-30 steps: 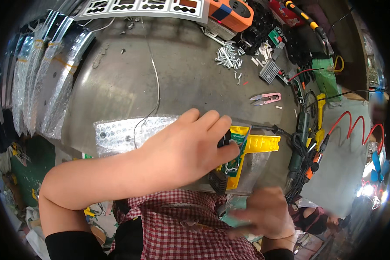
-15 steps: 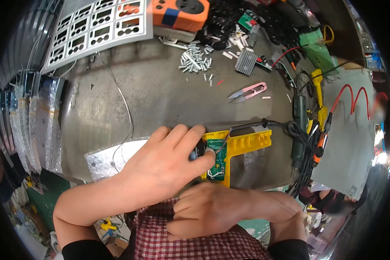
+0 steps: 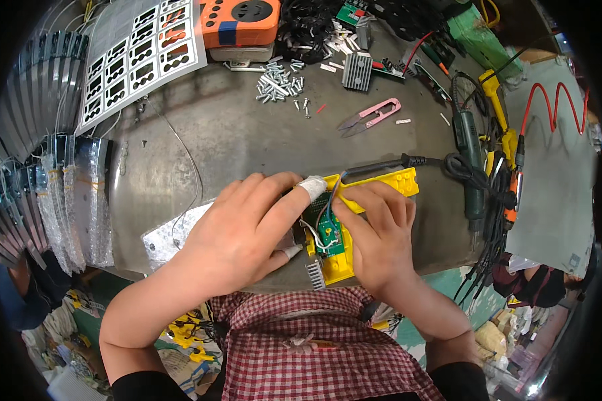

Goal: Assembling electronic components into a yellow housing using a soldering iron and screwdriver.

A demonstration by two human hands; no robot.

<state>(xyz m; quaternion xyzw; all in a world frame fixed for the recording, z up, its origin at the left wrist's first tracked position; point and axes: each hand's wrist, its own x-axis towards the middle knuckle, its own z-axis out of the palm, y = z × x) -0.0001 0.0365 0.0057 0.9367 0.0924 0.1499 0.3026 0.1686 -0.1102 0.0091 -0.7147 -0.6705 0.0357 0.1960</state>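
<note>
While the rectangular green circuit board [image 3: 334, 231] already sits in the uncovered yellow plastic shell [image 3: 341, 271] near the table's [image 3: 247, 150] front edge, closing it up seems left; the spread-fingered left hand [image 3: 242, 227] and curled right hand [image 3: 382, 234] touch the shell, grip unclear; beyond, the thick black cable [image 3: 381, 166] skirts its handle, and silver metal screws [image 3: 276, 85] lie loose

The right hand [image 3: 381, 240] has been brought up from the apron [image 3: 308, 341] to the right part of the yellow casing [image 3: 342, 267], its fingertips set beside the wires [image 3: 334, 192]. The left thumb has been taken off the green circuit board [image 3: 335, 234], and the left hand's [image 3: 237, 230] index fingertip has been placed near the casing's upper end.
</note>
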